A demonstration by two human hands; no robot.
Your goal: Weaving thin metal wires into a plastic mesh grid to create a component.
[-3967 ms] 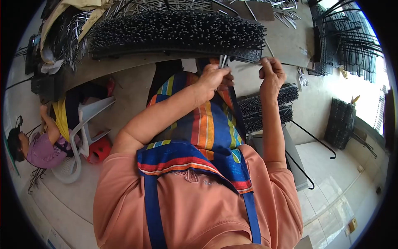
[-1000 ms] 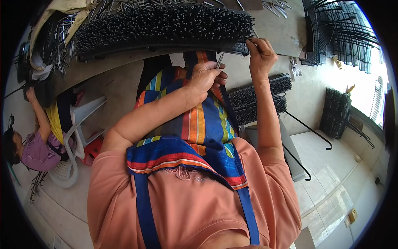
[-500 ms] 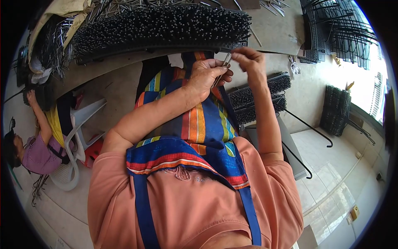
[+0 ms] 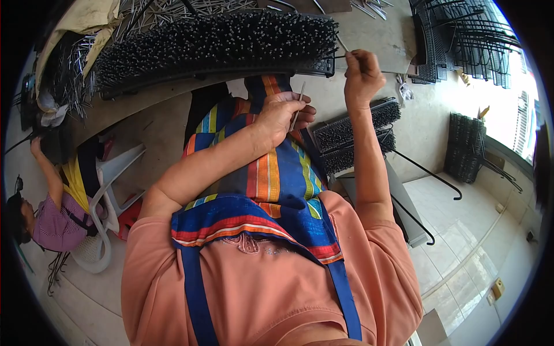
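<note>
Head view: the right hand (image 4: 362,72) is raised, its fingers pinched on a thin metal pin (image 4: 341,56) that lies roughly level, its free end pointing left at the near end of the black spiked panel (image 4: 213,43) on the counter (image 4: 381,29). This hand is the nearer to the panel. The left hand (image 4: 283,112), lower over the striped apron (image 4: 271,173), has fingers closed on a small bundle of pins (image 4: 298,101) standing nearly upright.

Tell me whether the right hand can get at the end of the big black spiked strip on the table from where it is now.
Probably yes. The right hand, pinching a thin metal pin, hangs just beside the spiked strip at its right end, and nothing stands between them.
</note>
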